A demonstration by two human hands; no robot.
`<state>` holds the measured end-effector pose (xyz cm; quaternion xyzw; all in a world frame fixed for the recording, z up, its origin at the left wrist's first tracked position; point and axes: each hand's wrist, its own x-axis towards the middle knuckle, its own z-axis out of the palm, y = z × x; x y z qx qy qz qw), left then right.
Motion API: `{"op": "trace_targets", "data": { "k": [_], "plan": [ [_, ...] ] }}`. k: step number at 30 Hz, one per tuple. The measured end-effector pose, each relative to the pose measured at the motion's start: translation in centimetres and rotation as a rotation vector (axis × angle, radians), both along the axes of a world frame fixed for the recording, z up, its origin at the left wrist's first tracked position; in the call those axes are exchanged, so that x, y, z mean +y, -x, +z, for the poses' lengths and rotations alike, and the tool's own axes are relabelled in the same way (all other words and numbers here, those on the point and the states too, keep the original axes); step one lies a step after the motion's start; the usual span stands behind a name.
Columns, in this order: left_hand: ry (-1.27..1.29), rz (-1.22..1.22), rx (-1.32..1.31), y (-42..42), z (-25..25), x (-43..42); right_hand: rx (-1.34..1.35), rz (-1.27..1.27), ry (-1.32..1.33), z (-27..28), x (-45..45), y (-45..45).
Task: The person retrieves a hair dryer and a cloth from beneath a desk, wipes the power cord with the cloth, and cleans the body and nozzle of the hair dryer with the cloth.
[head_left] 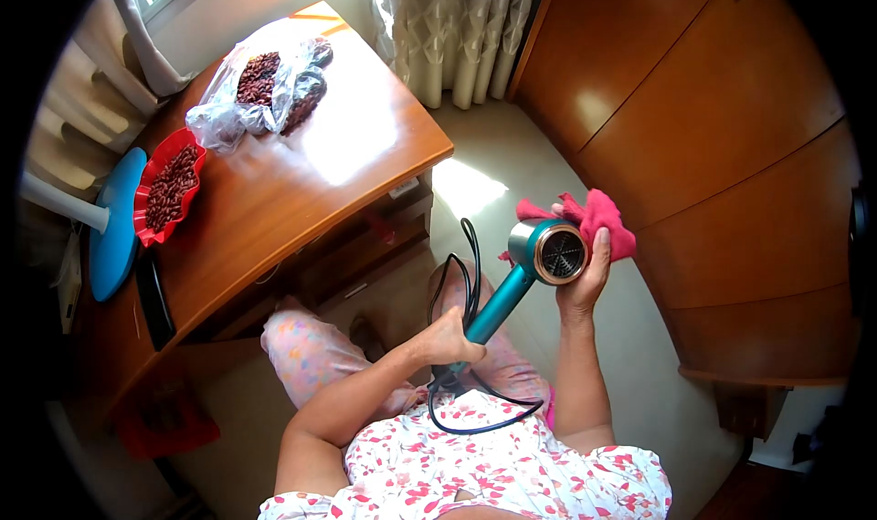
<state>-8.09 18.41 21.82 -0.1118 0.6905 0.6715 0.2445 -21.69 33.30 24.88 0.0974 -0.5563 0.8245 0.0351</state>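
Observation:
A teal hair dryer (501, 305) is held up in front of my body, its round grille facing up toward me. My left hand (445, 337) is wrapped around the lower end of its handle. A pink cloth (607, 226) is gripped in my right hand (585, 278), which is up against the dryer's head. Part of the cloth also shows behind the head, and some of my right fingers are hidden by it. The dryer's black cord (468, 246) loops up beside the handle and down across my lap.
On the wooden desk (274, 191) at left are a red scalloped tray (190, 211) of brown beans or nuts, plastic bags (219, 123) of the same, a blue round base (117, 237) and a black slim object (153, 301). A wooden cabinet (694, 164) stands at right. Curtains (457, 36) hang behind.

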Motion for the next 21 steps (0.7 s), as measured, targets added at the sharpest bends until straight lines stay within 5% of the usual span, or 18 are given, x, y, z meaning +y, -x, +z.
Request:
{"op": "trace_targets", "data": {
  "k": [2, 21],
  "plan": [
    [0.040, -0.052, 0.036, -0.2, -0.6, 0.0, -0.097, 0.173, -0.115, 0.9, 1.0, 0.3],
    [-0.300, -0.075, 0.088, -0.9, -3.1, 0.9, 0.077, 0.137, -0.327, 0.0, 1.9, -2.0]
  ]
}}
